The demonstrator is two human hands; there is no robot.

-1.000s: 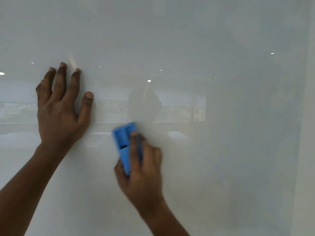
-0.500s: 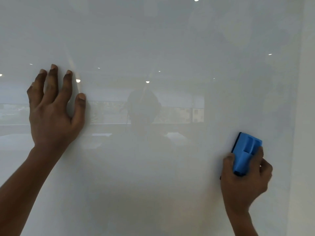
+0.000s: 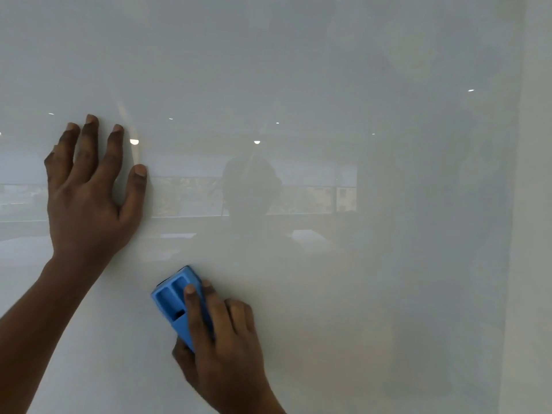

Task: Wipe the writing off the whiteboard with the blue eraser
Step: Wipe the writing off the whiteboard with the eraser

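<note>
Against the whiteboard (image 3: 328, 85), the blue eraser (image 3: 174, 306) is clamped in the right hand (image 3: 227, 354), below the flat, spread left hand (image 3: 86, 204). No writing is seen; wiping is judged nearly done.

Two bare forearms, no sleeves visible up to the frame edge. No watch, no bracelet, no ring on either side. Left hand (image 3: 86, 201): five fingers, short trimmed nails, pale at the tips, knuckle creases clear on the back. Right hand (image 3: 227, 351): slightly blurred, four fingers and part of the thumb visible, nails short as well. Both wrists slim, forearms smooth, without gloves or any covering.
</note>
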